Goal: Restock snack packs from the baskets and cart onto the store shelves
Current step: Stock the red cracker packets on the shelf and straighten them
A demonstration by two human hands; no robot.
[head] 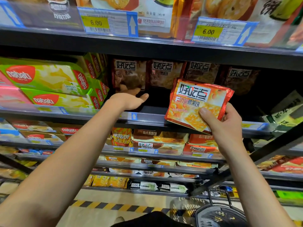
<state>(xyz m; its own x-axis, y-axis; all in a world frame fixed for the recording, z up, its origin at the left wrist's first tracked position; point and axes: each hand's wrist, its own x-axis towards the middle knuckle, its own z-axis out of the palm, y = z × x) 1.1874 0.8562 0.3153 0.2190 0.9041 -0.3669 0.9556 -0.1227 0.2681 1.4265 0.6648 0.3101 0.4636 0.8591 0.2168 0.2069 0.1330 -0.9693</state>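
Note:
My right hand grips an orange-red snack pack by its lower right corner, holding it tilted in front of the shelf edge. My left hand reaches into the shelf with fingers extended toward the leftmost of a row of similar packs standing at the back in shadow. Its fingertips touch the bottom of that pack. A dark gap lies on the shelf floor in front of the row.
Green wafer boxes are stacked left of the gap. A box sits at the right end of the shelf. Price labels line the shelf above. Lower shelves hold more packs. A dark basket stands on the floor at bottom right.

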